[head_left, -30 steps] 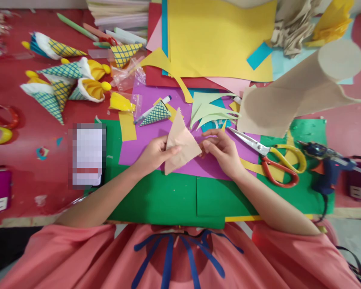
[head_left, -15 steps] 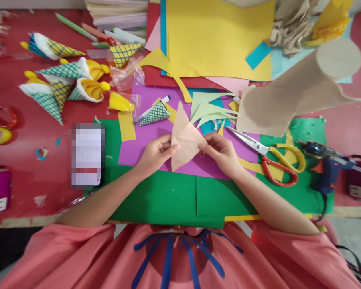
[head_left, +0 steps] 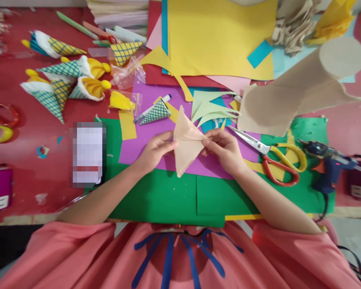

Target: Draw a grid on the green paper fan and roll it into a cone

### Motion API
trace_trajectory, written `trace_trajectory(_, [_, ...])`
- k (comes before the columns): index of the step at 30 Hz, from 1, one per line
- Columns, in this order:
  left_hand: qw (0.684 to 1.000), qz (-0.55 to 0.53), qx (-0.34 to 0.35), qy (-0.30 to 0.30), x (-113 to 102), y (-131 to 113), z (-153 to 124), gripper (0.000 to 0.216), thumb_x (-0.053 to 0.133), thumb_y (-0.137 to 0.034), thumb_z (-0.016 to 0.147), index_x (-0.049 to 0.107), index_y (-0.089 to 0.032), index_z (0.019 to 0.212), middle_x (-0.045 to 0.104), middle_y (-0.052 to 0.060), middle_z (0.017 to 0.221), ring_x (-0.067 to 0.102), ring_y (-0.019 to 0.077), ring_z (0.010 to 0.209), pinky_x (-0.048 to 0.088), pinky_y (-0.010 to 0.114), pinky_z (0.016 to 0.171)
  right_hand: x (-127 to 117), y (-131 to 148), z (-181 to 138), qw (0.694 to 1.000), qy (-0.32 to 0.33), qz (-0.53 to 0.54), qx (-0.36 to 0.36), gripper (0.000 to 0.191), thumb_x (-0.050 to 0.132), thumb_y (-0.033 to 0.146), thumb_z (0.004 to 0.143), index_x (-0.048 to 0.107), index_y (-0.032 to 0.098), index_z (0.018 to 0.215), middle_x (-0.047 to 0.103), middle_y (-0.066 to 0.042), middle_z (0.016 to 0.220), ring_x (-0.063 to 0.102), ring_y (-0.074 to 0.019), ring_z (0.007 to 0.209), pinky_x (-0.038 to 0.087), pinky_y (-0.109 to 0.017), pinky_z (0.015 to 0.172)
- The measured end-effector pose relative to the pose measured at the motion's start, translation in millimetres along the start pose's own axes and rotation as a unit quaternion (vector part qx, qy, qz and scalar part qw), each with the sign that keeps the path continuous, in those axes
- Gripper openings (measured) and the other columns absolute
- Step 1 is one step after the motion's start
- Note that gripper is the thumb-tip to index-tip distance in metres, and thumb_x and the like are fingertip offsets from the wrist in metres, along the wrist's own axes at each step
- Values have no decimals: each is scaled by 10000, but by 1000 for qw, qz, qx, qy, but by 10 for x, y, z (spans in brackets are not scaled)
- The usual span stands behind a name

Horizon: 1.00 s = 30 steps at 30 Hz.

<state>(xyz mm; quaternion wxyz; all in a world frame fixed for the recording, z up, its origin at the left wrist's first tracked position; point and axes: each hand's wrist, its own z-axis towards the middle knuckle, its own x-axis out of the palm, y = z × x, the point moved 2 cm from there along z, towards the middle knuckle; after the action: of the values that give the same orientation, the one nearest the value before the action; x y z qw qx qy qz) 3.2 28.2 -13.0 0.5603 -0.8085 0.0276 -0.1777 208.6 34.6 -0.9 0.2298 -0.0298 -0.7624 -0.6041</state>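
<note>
Between my hands is a folded piece of beige fabric [head_left: 187, 145] with zigzag-cut edges, held above the purple sheet [head_left: 138, 149]. My left hand [head_left: 156, 149] pinches its left side between thumb and fingers. At the right corner, my right hand [head_left: 224, 148] grips it with thumb and fingertips, and the fabric gathers into creases there. Just beyond the fabric lie a small green checked cone [head_left: 156, 111] and pale green cut strips [head_left: 212, 106]. Scissors with red and yellow handles [head_left: 266, 150] rest half open right of my right hand.
A blue glue gun [head_left: 329, 166] with a lit red light stands at the right. Behind the scissors lies a beige fabric roll [head_left: 295, 92]. Finished checked cones [head_left: 60, 90] are grouped at the left, above a phone [head_left: 88, 154]. Yellow sheets [head_left: 219, 38] lie at the back.
The fabric's right corner is now bunched into a crease at my right fingertips, and its lower point has shifted slightly right and down. Both hands keep their hold.
</note>
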Motion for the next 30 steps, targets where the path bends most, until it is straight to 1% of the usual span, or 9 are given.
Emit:
trace_trajectory(3, [999, -27, -18, -9, -1, -26, 18, 332, 724, -373, 723, 694, -229, 1020, 711, -4, 792, 657, 132, 660, 521, 226, 601, -36, -16, -7, 1000, -3, -19, -15, 107, 652, 186, 822, 694, 228, 911, 680, 45, 657, 630, -63, 577, 510, -199, 586])
trace_trajectory(5, [999, -39, -20, -22, -3, -50, 28, 284, 748, -354, 695, 721, -235, 952, 717, -10, 794, 663, 131, 677, 522, 220, 603, -53, -6, -16, 998, 1, -46, -31, 145, 638, 178, 832, 723, 244, 928, 684, 35, 657, 626, -67, 601, 509, -209, 611])
trace_trajectory(7, [999, -38, -21, -29, -1, -74, 35, 245, 751, -344, 687, 740, -230, 904, 729, 3, 828, 675, 149, 725, 535, 240, 636, -56, 23, -26, 995, 10, -80, -54, 179, 621, 165, 840, 738, 259, 939, 690, 22, 692, 624, -77, 625, 510, -228, 624])
trace_trajectory(11, [999, -27, -16, -16, 15, -112, 37, 182, 719, -346, 713, 757, -256, 867, 735, 10, 789, 679, 158, 678, 536, 256, 589, -32, 101, -43, 982, 22, -153, -111, 231, 599, 144, 845, 743, 276, 967, 693, 1, 749, 627, -106, 675, 518, -271, 652])
trace_trajectory(15, [999, 2, -11, -38, 24, -124, 31, 176, 705, -331, 691, 762, -229, 823, 734, 28, 773, 687, 181, 689, 551, 286, 595, -22, 139, -52, 972, 25, -182, -146, 230, 602, 135, 837, 750, 270, 950, 708, -14, 760, 647, -126, 715, 532, -292, 691])
trace_trajectory(20, [999, 14, -2, -49, 32, -117, 30, 146, 717, -292, 669, 763, -217, 784, 739, 48, 815, 697, 206, 798, 553, 300, 673, -38, 139, -55, 970, 27, -183, -157, 258, 593, 106, 834, 754, 287, 923, 721, -8, 806, 656, -122, 748, 532, -281, 692])
trace_trajectory(25, [998, 45, 47, -28, -12, -69, 29, 121, 676, -281, 732, 762, -230, 800, 745, 49, 881, 687, 196, 877, 535, 295, 747, -45, 144, -54, 964, 22, -201, -171, 292, 586, 89, 833, 753, 315, 911, 728, 7, 830, 660, -122, 805, 529, -286, 743])
trace_trajectory(27, [997, 54, 60, -24, -31, -43, 26, 121, 649, -276, 761, 759, -236, 794, 743, 38, 884, 680, 182, 885, 523, 278, 750, -47, 146, -54, 962, 18, -208, -175, 278, 588, 99, 831, 756, 312, 889, 729, 6, 822, 661, -130, 819, 530, -297, 757])
trace_trajectory(30, [995, 73, 68, -26, -46, -21, 21, 136, 619, -277, 788, 749, -238, 774, 735, 21, 850, 673, 167, 837, 513, 266, 712, -54, 141, -58, 961, 9, -222, -168, 251, 584, 121, 833, 758, 301, 857, 729, 1, 834, 659, -139, 832, 532, -310, 769])
